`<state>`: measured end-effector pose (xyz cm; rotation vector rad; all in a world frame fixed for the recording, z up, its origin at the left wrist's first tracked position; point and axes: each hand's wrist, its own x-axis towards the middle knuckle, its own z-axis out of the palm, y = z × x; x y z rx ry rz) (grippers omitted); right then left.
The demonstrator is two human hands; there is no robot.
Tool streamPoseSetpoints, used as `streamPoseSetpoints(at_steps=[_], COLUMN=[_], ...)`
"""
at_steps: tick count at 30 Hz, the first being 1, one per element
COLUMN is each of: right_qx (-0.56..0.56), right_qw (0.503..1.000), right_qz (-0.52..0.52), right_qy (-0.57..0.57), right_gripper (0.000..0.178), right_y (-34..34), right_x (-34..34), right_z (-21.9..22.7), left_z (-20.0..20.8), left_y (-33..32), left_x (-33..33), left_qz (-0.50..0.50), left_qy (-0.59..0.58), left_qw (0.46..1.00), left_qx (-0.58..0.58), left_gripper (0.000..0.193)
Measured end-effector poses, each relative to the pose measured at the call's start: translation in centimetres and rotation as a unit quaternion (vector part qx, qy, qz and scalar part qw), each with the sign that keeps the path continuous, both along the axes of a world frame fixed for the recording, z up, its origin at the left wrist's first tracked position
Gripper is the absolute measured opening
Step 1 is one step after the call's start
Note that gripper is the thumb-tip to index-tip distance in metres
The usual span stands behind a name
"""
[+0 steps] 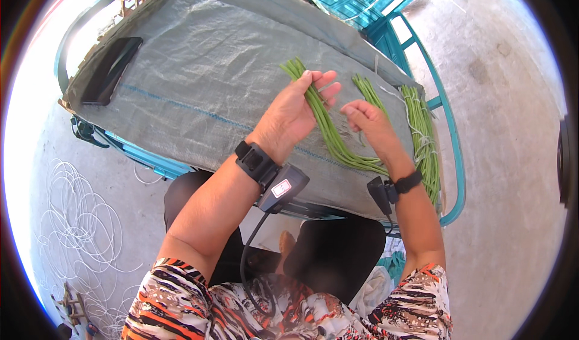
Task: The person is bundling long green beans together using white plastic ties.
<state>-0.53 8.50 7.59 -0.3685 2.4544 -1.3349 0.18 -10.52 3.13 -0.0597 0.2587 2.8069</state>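
My left hand [295, 108] holds a loose bunch of long green beans [329, 129], the thumb across them and the other fingers behind. The beans' tips stick up past the thumb, and their lower ends curve down to the right, passing behind my right wrist. To the right of that bunch, my right hand [369, 123] is raised with its fingers curled in. Whether a small thing is pinched there is hidden. Behind it lie more long green beans [369, 92]. A thick bundle of beans [422, 135], tied with pale string, rests at the right edge of the covered surface.
A grey woven sheet [199, 68] with blue stitching covers a teal metal cart bed. The cart's teal rail [449, 129] runs along the right. A dark flat object [111, 71] lies at the left end. Loops of white cord [81, 213] lie on the floor, lower left.
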Motion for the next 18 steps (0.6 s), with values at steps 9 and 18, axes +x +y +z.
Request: streamPoseSetpoints(at_steps=[9, 18], right_qx=[-0.002, 0.016], right_qw=[0.997, 0.997], right_qz=[-0.049, -0.042], right_qy=[0.053, 0.067], right_gripper=[0.018, 0.02], right_y=[-3.0, -2.8], right_x=[6.2, 7.4], right_z=[2.1, -0.7], left_z=[-0.8, -0.7], left_y=[0.1, 0.0], left_x=[-0.3, -0.1], left_qz=[0.025, 0.027], left_qy=[-0.06, -0.005], left_qw=[0.998, 1.0], left_qx=[0.019, -0.009], left_gripper=[0.019, 0.019])
